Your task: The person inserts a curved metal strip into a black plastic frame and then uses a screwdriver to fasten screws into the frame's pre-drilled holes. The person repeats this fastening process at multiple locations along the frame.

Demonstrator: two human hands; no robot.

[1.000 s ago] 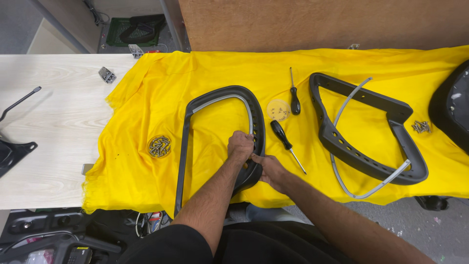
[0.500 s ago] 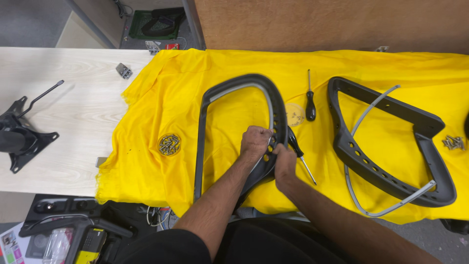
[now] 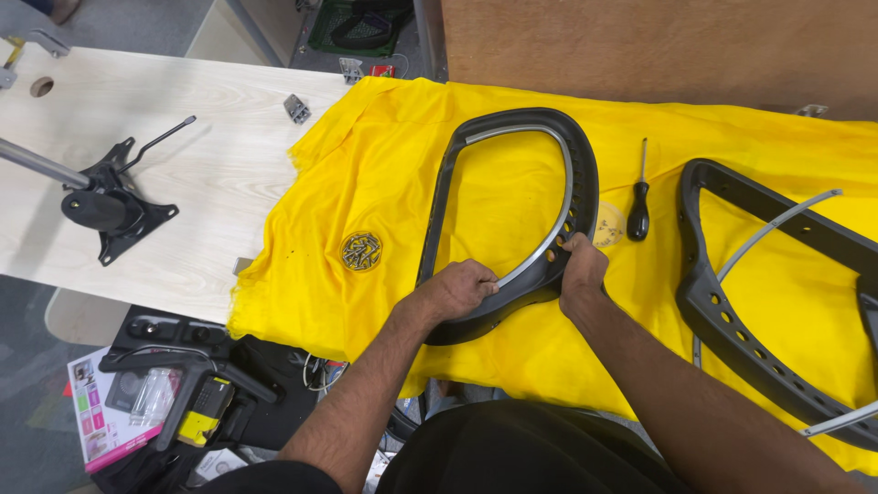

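Black chair frame [image 3: 512,210] in both hands' grip.

Second frame [image 3: 777,302] cut off rightward

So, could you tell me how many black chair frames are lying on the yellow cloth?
2: one frame in the middle, gripped by both hands; a second frame at the right, partly cut off by the picture edge.

Single head cam, worn — looks steeply down from above the person's chest, close range. Faces the counter [image 3: 165,165] edge-on; yellow cloth [image 3: 384,174] fills mid-frame, floor clutter at bottom left. No second view — nothing shared.
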